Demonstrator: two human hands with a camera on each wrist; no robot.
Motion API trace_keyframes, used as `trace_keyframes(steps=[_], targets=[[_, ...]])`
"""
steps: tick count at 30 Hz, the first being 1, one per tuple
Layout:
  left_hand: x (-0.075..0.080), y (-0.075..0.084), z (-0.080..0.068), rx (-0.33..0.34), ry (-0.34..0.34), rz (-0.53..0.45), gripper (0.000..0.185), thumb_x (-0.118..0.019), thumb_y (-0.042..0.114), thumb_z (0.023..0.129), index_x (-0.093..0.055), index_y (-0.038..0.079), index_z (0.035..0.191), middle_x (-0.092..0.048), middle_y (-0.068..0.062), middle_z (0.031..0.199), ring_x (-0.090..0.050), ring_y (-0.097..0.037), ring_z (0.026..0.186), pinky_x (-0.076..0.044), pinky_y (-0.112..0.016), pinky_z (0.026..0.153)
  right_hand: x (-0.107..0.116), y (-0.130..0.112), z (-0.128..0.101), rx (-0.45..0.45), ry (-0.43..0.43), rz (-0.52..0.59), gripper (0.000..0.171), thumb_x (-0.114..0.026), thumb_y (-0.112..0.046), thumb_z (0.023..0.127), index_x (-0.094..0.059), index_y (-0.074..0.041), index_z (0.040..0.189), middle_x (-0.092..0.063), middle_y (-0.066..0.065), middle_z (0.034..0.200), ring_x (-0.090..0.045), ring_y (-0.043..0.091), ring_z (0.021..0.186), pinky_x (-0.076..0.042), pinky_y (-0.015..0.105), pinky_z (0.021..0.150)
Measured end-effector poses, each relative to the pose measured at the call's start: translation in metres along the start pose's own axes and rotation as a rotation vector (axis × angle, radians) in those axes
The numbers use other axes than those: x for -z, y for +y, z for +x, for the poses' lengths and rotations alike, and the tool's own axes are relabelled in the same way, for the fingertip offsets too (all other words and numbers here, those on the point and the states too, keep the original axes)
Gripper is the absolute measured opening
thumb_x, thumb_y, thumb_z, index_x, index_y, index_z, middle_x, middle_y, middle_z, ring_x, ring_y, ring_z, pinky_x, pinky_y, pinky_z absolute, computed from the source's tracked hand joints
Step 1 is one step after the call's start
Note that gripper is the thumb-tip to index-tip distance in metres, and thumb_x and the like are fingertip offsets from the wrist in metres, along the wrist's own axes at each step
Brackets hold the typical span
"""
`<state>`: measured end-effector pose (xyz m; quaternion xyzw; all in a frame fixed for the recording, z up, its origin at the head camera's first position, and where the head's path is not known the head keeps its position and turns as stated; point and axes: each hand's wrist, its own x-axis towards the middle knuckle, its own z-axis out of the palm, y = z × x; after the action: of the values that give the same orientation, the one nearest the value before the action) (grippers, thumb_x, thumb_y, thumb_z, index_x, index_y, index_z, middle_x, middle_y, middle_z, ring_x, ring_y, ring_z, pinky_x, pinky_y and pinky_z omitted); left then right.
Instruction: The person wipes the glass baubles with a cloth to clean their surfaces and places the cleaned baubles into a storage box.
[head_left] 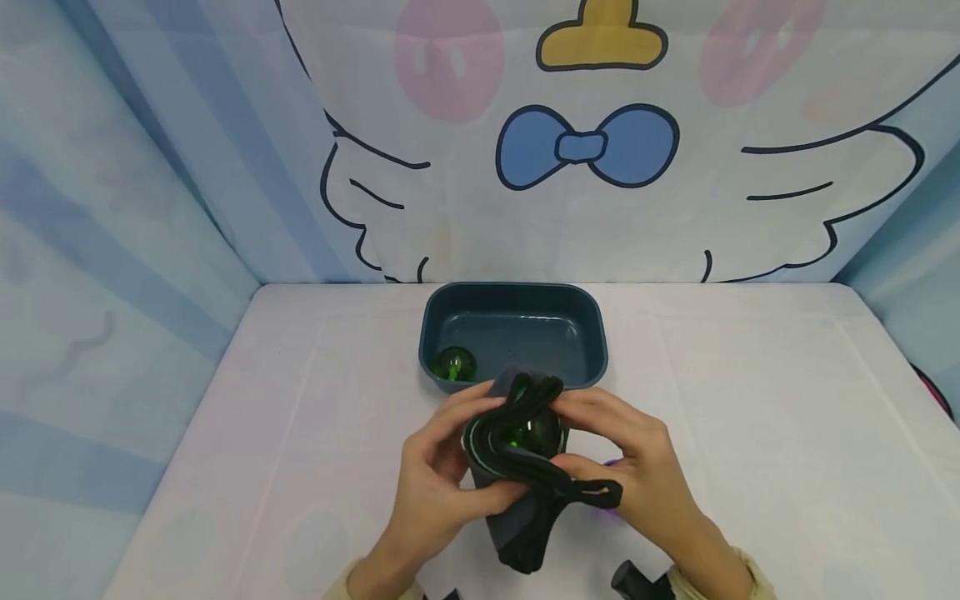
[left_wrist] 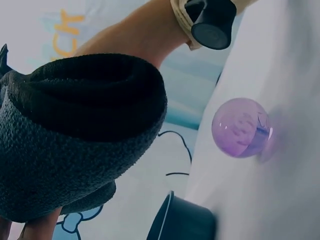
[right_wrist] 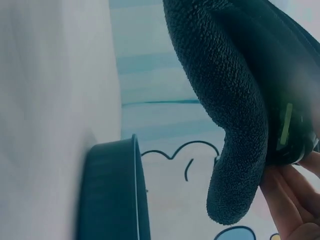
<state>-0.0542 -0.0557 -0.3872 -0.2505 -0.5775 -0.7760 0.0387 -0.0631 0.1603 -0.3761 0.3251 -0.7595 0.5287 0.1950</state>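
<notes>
The sock (head_left: 517,467) is dark grey and black with a thin pale-green stripe at its cuff, and a clear green ball (head_left: 531,433) shows inside it. A second green ball (head_left: 454,364) lies in the dark teal tray (head_left: 589,329); a translucent purple ball (left_wrist: 240,127) sits on the white tablecloth (head_left: 750,433).

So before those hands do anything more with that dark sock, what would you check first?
1. Left hand grips the sock: ok.
2. Right hand pinches the sock's opening: ok.
3. Green ball in sock visible at the opening: ok.
4. Blue tray close behind the hands, with room: ok; one green ball in tray sits at its left end.
5. Purple ball on the table at rest: cannot tell.
</notes>
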Motion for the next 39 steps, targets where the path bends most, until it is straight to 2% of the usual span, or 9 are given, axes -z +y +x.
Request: trace_keyframes(steps=[3,6,13,17,20,25,29,33,39], targets=[[-0.001,0.001,0.001,0.011,0.017,0.003,0.059,-0.078,-0.012,0.074,-0.056,-0.009,0.128,-0.050,-0.024,0.139,-0.056,-0.033,0.126,-0.053,-0.040,0.100,0.002,-0.002,0.001,-0.026,-0.022,-0.014,0.047,-0.081,-0.007,0.080,-0.067,-0.002,0.124,-0.069,0.009,0.117,-0.065,0.010,0.103,-0.055,0.018,0.091],[-0.003,0.003,0.002,0.048,0.046,-0.002,0.059,-0.079,-0.010,0.074,-0.056,-0.008,0.129,-0.052,-0.021,0.139,-0.058,-0.031,0.124,-0.054,-0.041,0.098,0.006,-0.005,0.003,-0.003,-0.031,-0.044,0.046,-0.076,-0.023,0.088,-0.065,-0.001,0.126,-0.067,0.010,0.122,-0.063,0.010,0.109,-0.054,0.018,0.093],[-0.003,0.003,0.003,0.073,0.067,-0.019,0.059,-0.079,-0.008,0.075,-0.055,-0.008,0.129,-0.052,-0.020,0.139,-0.059,-0.028,0.123,-0.054,-0.042,0.098,0.009,-0.006,0.009,0.239,-0.071,-0.075,0.038,-0.066,-0.028,0.095,-0.068,-0.001,0.122,-0.062,0.015,0.127,-0.055,0.018,0.124,-0.045,0.021,0.107],[-0.002,0.002,0.002,0.059,0.064,-0.008,0.057,-0.079,-0.009,0.075,-0.056,-0.009,0.128,-0.052,-0.020,0.138,-0.058,-0.029,0.123,-0.054,-0.041,0.097,0.006,-0.004,0.008,0.266,-0.067,-0.097,0.032,-0.063,-0.024,0.098,-0.069,-0.003,0.121,-0.062,0.017,0.126,-0.055,0.019,0.124,-0.047,0.021,0.105],[-0.003,0.004,0.002,0.071,0.044,0.008,0.059,-0.079,-0.010,0.073,-0.057,-0.007,0.128,-0.052,-0.018,0.139,-0.056,-0.029,0.127,-0.055,-0.042,0.095,0.006,-0.005,0.006,0.157,-0.056,-0.048,0.031,-0.068,-0.020,0.094,-0.070,-0.003,0.120,-0.065,0.013,0.123,-0.059,0.015,0.120,-0.051,0.020,0.099],[-0.004,0.007,0.001,0.095,0.002,0.038,0.064,-0.080,-0.012,0.069,-0.059,-0.001,0.129,-0.050,-0.015,0.141,-0.053,-0.030,0.129,-0.057,-0.043,0.090,0.011,-0.010,0.003,-0.191,-0.067,0.236,0.045,-0.078,0.008,0.077,-0.067,0.003,0.121,-0.068,0.004,0.119,-0.064,0.014,0.112,-0.059,0.030,0.088],[-0.004,0.006,0.002,0.072,0.005,0.030,0.062,-0.079,-0.013,0.070,-0.058,-0.003,0.128,-0.052,-0.017,0.139,-0.054,-0.032,0.127,-0.057,-0.044,0.091,0.010,-0.011,0.003,-0.259,-0.060,0.266,0.049,-0.077,0.014,0.075,-0.066,0.004,0.122,-0.068,0.002,0.121,-0.064,0.015,0.113,-0.060,0.031,0.087],[-0.003,0.004,0.002,0.039,0.027,0.019,0.061,-0.078,-0.013,0.071,-0.055,-0.007,0.128,-0.052,-0.021,0.138,-0.057,-0.032,0.124,-0.056,-0.043,0.094,0.010,-0.010,0.003,-0.152,-0.055,0.181,0.048,-0.079,0.010,0.075,-0.068,0.001,0.122,-0.066,0.008,0.125,-0.061,0.016,0.118,-0.056,0.027,0.094],[-0.001,0.004,0.001,0.034,0.019,-0.037,0.064,-0.077,-0.014,0.070,-0.052,-0.009,0.129,-0.049,-0.021,0.140,-0.057,-0.031,0.124,-0.053,-0.040,0.101,0.011,-0.011,0.005,0.035,-0.098,0.006,0.037,-0.072,-0.028,0.089,-0.071,-0.008,0.120,-0.064,0.007,0.127,-0.057,0.012,0.122,-0.049,0.020,0.102]])
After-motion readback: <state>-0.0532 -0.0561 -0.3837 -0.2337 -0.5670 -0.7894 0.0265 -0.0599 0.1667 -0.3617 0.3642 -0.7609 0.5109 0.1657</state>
